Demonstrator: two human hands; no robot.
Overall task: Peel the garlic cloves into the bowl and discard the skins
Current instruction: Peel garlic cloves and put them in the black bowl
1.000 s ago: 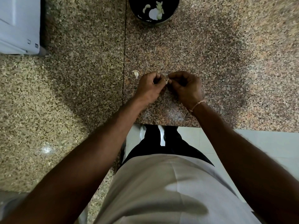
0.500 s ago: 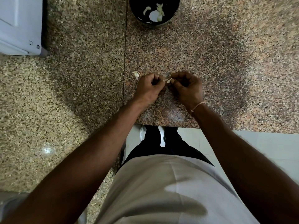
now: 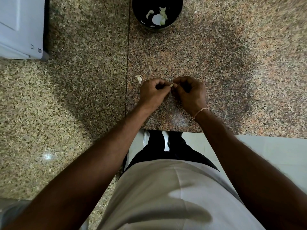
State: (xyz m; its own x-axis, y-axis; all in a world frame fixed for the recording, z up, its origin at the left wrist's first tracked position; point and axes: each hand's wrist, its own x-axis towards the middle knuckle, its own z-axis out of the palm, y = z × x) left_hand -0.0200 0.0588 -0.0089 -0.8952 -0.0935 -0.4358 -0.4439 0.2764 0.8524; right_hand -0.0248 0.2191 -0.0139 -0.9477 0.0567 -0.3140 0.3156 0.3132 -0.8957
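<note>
My left hand [image 3: 153,94] and my right hand [image 3: 191,93] meet over the granite counter, fingers curled, and both pinch one small pale garlic clove [image 3: 171,84] between their fingertips. Only a sliver of the clove shows. Another garlic clove [image 3: 139,78] lies loose on the counter just left of my left hand. A dark round bowl [image 3: 177,17] stands at the far edge of the view and holds a few pale peeled cloves [image 3: 162,15].
A white appliance [image 3: 20,27] sits at the back left. A seam [image 3: 127,63] runs through the speckled granite counter [image 3: 232,72]. The counter's front edge [image 3: 172,131] lies close below my wrists, with tiled floor beyond it.
Both hands keep pinching the clove at the same spot; the fingers have shifted only slightly. The view has tilted a little.
</note>
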